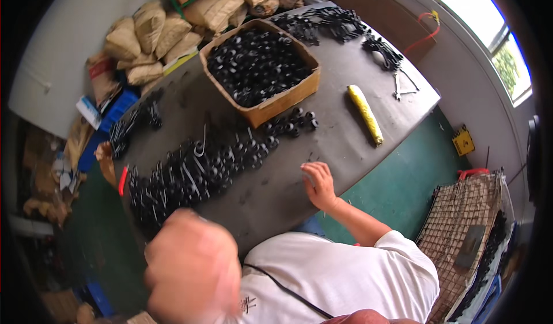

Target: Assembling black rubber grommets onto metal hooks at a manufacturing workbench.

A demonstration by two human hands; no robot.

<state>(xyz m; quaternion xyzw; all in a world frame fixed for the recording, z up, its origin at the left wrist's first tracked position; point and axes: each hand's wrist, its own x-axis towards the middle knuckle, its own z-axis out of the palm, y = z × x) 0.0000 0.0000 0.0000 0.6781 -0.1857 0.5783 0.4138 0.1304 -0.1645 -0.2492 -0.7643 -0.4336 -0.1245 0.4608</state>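
Observation:
My left hand (193, 266) is large and smeared by motion at the lower left, raised close to the camera. Its fingers cannot be made out, nor whether anything is in them. At the table's near edge, my right hand (319, 186) rests with loosely bent fingers apart and nothing visible in them. Just beyond its fingertips lie a few tiny dark pieces (311, 157). A long pile of black round-headed parts with metal rods (190, 171) spreads across the left side of the table, near my left hand. More black round parts (292, 122) form the right end of that row.
An open cardboard box (288, 98) full of black round parts stands on the dark table (271, 194). Right of it lies a yellow wrapped roll (365, 115). Black rod parts (331, 24) cover the far end. Paper sacks (155, 33) are stacked behind; a wire-mesh crate (461, 214) stands at right.

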